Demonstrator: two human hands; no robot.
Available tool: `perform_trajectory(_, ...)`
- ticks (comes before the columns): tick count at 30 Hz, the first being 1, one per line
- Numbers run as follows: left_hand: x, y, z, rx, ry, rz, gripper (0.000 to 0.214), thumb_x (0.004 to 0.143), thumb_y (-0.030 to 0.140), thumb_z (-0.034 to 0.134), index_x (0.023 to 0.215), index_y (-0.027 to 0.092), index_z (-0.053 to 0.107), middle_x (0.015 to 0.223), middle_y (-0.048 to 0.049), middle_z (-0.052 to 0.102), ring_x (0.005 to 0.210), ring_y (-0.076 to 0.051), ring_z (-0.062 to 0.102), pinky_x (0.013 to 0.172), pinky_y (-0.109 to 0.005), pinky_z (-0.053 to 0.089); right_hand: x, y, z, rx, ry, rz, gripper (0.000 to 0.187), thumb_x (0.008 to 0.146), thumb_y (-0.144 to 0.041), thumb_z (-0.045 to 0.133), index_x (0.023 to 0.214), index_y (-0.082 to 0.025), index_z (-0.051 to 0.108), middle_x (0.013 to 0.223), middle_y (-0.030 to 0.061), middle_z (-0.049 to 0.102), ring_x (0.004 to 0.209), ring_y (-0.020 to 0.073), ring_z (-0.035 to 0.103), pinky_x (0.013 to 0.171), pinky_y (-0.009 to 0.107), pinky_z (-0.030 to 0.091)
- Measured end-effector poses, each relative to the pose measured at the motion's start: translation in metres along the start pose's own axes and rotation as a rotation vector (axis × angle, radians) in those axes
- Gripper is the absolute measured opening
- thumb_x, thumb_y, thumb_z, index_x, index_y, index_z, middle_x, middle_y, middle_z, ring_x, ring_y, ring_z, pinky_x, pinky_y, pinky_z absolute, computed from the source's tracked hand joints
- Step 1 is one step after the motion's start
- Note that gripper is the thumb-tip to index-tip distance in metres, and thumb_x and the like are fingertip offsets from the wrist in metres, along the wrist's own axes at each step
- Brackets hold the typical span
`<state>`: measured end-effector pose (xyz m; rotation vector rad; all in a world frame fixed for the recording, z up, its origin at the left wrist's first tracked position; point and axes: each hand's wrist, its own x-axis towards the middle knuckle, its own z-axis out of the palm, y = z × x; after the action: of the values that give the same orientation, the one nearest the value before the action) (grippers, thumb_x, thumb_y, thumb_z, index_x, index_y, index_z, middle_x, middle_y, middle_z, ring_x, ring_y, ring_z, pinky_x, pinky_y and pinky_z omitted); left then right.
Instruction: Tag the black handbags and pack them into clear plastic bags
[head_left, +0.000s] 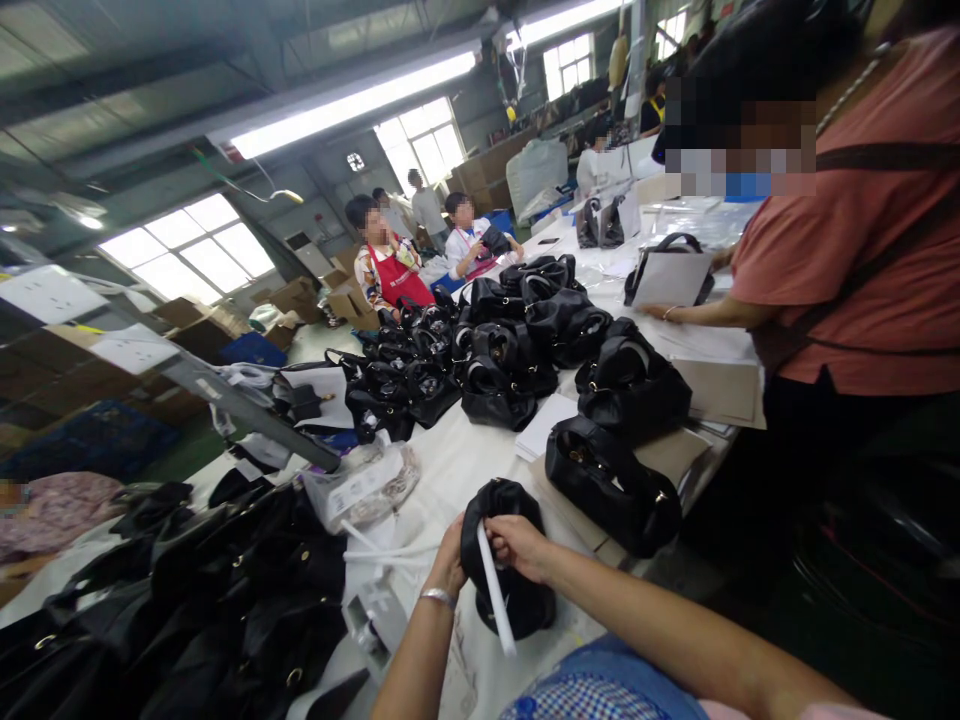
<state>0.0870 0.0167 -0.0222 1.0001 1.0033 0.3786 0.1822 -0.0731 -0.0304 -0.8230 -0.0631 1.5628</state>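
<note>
Left hand [448,566] clasps bag [517,497] — right hand [519,545] pinches stick [498,600].

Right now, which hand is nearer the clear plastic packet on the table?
Left. The left hand grips the small black bag just below and right of the clear plastic packet; the right hand, holding a white tube, is on the bag's far side from it.

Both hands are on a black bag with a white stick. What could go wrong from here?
The right hand grips the white stick only at its top, so it may slip. The black bag, steadied by the left hand, sits near the table edge and could slide off.
</note>
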Motion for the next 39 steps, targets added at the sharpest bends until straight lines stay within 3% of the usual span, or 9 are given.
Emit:
perform_trajectory(7, 0.011, 0.005, -0.007, 0.032, 0.045, -0.018, 0.026, 0.060, 0.022, 0.078, 0.073, 0.013, 0.058, 0.046, 0.0044, 0.052, 0.037, -0.008, 0.046, 0.038, -0.019, 0.035, -0.008, -0.007, -0.002, -0.015, -0.142, 0.144, 0.029, 0.083, -0.037, 0.066, 0.074, -0.012, 0.055, 0.064, -0.0042, 0.048, 0.040, -0.0007, 0.029, 0.036, 0.012, 0.019)
perform_trajectory(11, 0.006, 0.007, -0.005, 0.028, 0.046, 0.015, 0.032, 0.059, 0.028, 0.081, 0.079, 0.012, 0.062, 0.050, 0.0030, 0.056, 0.040, -0.009, 0.050, 0.041, -0.020, 0.037, -0.003, -0.007, 0.001, -0.040, -0.075, 0.076, 0.025, 0.081, -0.030, 0.068, 0.072, -0.013, 0.053, 0.062, -0.0055, 0.047, 0.040, -0.0005, 0.029, 0.037, 0.012, 0.018)
perform_trajectory(16, -0.010, 0.012, -0.002, 0.034, 0.017, 0.097, 0.048, 0.057, 0.033, 0.084, 0.096, 0.011, 0.067, 0.074, -0.0043, 0.070, 0.064, -0.014, 0.062, 0.061, -0.023, 0.048, 0.006, -0.004, 0.000, -0.107, 0.031, -0.061, 0.032, 0.078, -0.040, 0.071, 0.070, -0.015, 0.052, 0.053, -0.0081, 0.043, 0.041, 0.0016, 0.029, 0.039, 0.016, 0.018)
perform_trajectory(21, -0.015, 0.019, -0.006, 0.086, -0.046, 0.115, 0.044, 0.061, 0.032, 0.081, 0.098, 0.011, 0.070, 0.077, -0.0067, 0.071, 0.068, -0.017, 0.063, 0.065, -0.026, 0.049, 0.006, -0.006, 0.005, -0.208, 0.015, -0.126, 0.043, 0.073, -0.050, 0.074, 0.063, -0.016, 0.050, 0.046, -0.0080, 0.042, 0.041, 0.0035, 0.034, 0.040, 0.018, 0.018)
perform_trajectory(27, -0.001, 0.018, -0.009, 0.138, -0.007, 0.092, 0.038, 0.057, 0.033, 0.079, 0.084, 0.008, 0.070, 0.069, -0.0072, 0.069, 0.056, -0.014, 0.057, 0.057, -0.025, 0.046, -0.004, -0.012, 0.008, -0.223, -0.078, -0.049, 0.044, 0.070, -0.052, 0.073, 0.065, -0.017, 0.048, 0.048, -0.0086, 0.041, 0.039, 0.0026, 0.027, 0.039, 0.018, 0.013)
perform_trajectory(30, 0.007, 0.013, -0.011, 0.186, 0.076, 0.170, 0.032, 0.058, 0.027, 0.075, 0.084, 0.009, 0.068, 0.073, -0.0058, 0.069, 0.058, -0.013, 0.056, 0.057, -0.024, 0.045, -0.011, -0.011, 0.010, -0.204, -0.084, -0.066, 0.043, 0.069, -0.050, 0.074, 0.066, -0.017, 0.047, 0.051, -0.0086, 0.041, 0.040, 0.0019, 0.028, 0.040, 0.018, 0.013)
perform_trajectory(33, 0.016, 0.015, -0.011, 0.236, 0.157, 0.291, 0.040, 0.056, 0.013, 0.071, 0.097, 0.015, 0.067, 0.089, -0.0045, 0.071, 0.074, -0.015, 0.061, 0.071, -0.025, 0.048, -0.011, -0.007, 0.010, -0.191, -0.040, -0.090, 0.040, 0.071, -0.049, 0.071, 0.067, -0.016, 0.048, 0.054, -0.0077, 0.043, 0.041, 0.0018, 0.030, 0.040, 0.017, 0.013)
perform_trajectory(37, 0.028, 0.023, -0.007, 0.523, 0.079, 0.509, 0.046, 0.061, 0.005, 0.064, 0.104, 0.020, 0.069, 0.111, -0.0046, 0.070, 0.105, -0.021, 0.061, 0.099, -0.030, 0.042, -0.004, -0.008, 0.003, -0.192, 0.006, -0.071, 0.029, 0.069, -0.037, 0.072, 0.073, -0.015, 0.055, 0.055, -0.0066, 0.047, 0.041, 0.0026, 0.033, 0.039, 0.017, 0.016)
perform_trajectory(39, 0.032, 0.024, -0.004, 0.631, 0.040, 0.563, 0.040, 0.065, 0.005, 0.060, 0.100, 0.021, 0.072, 0.110, -0.0041, 0.071, 0.108, -0.021, 0.061, 0.102, -0.030, 0.041, 0.000, -0.011, 0.000, -0.188, 0.009, -0.064, 0.026, 0.068, -0.035, 0.071, 0.074, -0.016, 0.055, 0.052, -0.0080, 0.044, 0.040, 0.0029, 0.031, 0.039, 0.017, 0.017)
